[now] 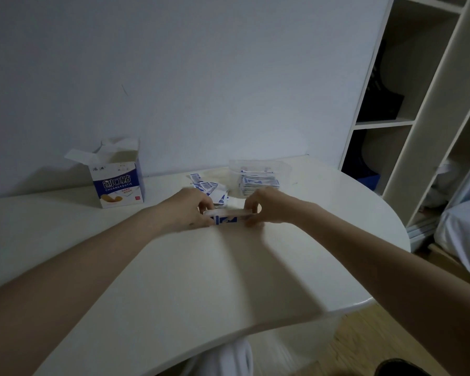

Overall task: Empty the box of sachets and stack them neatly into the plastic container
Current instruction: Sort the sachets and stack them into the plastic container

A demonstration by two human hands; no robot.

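Note:
A small stack of white and blue sachets (226, 216) stands on edge on the white table (174, 267), gripped at its left end by my left hand (186, 210) and at its right end by my right hand (266, 206). Just behind the hands lies a loose pile of sachets (208, 188). The clear plastic container (258, 169) stands behind my right hand with a stack of sachets (258, 183) inside. The opened blue and white box (118, 177) stands upright at the back left, its flaps up.
A pale wall runs right behind the table. Open white shelves (407, 118) stand to the right, and a bed corner (461, 229) lies beyond the table's rounded right edge. Wooden floor shows below the table's front edge.

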